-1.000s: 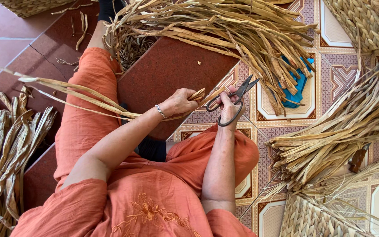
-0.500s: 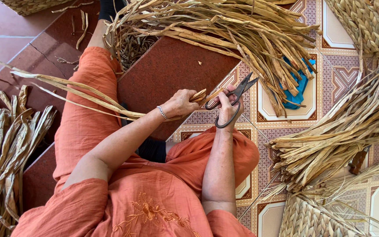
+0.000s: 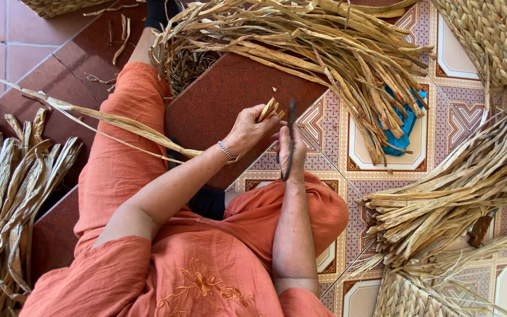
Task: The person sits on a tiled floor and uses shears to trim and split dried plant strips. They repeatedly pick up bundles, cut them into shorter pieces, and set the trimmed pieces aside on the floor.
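My left hand (image 3: 246, 128) grips a bunch of long dried plant strips (image 3: 118, 122) near their cut ends, which stick up past my fingers. The strips trail away to the left across my orange-clad leg. My right hand (image 3: 290, 149) holds dark metal scissors (image 3: 290, 138) upright, seen edge-on, right beside those cut ends. Whether the blades touch the strips I cannot tell.
A large heap of dried strips (image 3: 324, 53) lies ahead on the dark red step and patterned tiles, partly covering a blue object (image 3: 403, 126). More bundles lie at the right (image 3: 447, 205) and left (image 3: 7, 194). Woven baskets (image 3: 494, 35) stand at the top right and bottom right.
The scissors have turned from flat and open to upright and edge-on, and moved closer to the strip ends. My left hand shifted slightly right with the strips.
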The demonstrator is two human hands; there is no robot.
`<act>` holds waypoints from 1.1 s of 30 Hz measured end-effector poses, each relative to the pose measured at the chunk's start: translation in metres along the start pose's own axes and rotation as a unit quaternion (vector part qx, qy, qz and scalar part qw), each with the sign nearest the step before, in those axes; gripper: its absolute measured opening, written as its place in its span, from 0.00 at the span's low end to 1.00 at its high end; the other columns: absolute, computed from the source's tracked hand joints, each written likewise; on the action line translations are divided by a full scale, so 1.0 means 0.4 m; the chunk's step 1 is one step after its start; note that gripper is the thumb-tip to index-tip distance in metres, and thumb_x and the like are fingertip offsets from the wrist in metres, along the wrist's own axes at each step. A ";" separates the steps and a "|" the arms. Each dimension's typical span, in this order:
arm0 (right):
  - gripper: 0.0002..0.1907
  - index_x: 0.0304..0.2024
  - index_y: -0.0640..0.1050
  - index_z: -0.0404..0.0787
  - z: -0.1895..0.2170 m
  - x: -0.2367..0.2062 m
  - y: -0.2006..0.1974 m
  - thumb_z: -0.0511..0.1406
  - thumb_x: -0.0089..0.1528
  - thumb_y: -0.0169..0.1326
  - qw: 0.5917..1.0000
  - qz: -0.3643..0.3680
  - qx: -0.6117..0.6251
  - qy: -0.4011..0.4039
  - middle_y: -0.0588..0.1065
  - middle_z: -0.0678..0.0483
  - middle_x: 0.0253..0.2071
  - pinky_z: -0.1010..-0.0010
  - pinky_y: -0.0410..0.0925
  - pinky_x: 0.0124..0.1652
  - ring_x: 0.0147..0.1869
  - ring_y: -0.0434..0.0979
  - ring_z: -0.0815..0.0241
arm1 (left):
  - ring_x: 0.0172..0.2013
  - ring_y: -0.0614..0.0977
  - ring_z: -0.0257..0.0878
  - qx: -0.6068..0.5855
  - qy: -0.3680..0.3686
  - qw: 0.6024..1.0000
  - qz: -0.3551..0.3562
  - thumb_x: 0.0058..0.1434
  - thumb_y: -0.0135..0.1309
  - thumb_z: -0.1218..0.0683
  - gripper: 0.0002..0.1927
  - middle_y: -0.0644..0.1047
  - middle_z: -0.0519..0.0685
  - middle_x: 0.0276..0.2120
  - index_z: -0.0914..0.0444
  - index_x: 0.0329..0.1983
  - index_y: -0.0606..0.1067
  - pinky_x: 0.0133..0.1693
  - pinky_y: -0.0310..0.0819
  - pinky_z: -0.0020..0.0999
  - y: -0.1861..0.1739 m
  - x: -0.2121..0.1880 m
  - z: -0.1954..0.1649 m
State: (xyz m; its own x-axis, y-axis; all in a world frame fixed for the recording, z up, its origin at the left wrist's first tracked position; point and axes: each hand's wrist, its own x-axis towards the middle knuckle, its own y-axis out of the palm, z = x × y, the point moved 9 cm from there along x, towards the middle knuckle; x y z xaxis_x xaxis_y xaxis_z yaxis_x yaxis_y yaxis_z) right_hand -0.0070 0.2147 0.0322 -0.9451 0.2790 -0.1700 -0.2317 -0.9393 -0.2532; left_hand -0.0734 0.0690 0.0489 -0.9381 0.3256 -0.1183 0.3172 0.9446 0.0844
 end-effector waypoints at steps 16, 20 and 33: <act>0.30 0.49 0.77 0.36 0.036 -0.048 0.052 0.54 0.75 0.34 0.984 0.017 -0.146 -0.102 0.68 0.59 0.18 0.72 0.65 0.26 0.23 0.73 0.67 | 0.28 0.73 0.27 0.035 -0.015 0.999 0.006 0.69 0.56 0.52 0.10 0.75 0.42 0.26 0.65 0.37 0.76 0.31 0.73 0.27 -0.016 0.023 0.032; 0.33 0.43 0.78 0.38 0.031 -0.046 0.061 0.55 0.73 0.30 0.980 0.011 -0.184 -0.074 0.66 0.59 0.15 0.69 0.63 0.22 0.19 0.72 0.64 | 0.26 0.72 0.28 0.035 -0.032 0.999 0.020 0.69 0.55 0.52 0.09 0.73 0.42 0.24 0.63 0.37 0.76 0.29 0.71 0.29 -0.016 0.025 0.026; 0.37 0.44 0.79 0.36 -0.061 -0.013 0.010 0.59 0.75 0.33 0.999 -0.024 -0.008 -0.039 0.69 0.58 0.28 0.75 0.63 0.30 0.29 0.67 0.69 | 0.35 0.85 0.36 0.096 -0.022 0.995 0.029 0.62 0.61 0.47 0.16 0.84 0.51 0.34 0.64 0.44 0.81 0.37 0.80 0.36 0.013 0.018 0.051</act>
State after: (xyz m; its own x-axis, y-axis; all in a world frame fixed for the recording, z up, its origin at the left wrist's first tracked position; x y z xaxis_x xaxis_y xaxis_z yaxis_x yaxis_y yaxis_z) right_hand 0.0026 0.2144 0.0090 -0.9485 0.3059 -0.0824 -0.2735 -0.9220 -0.2742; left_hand -0.0757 0.0769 0.0283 -0.9119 0.3774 -0.1614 0.3954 0.9132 -0.0985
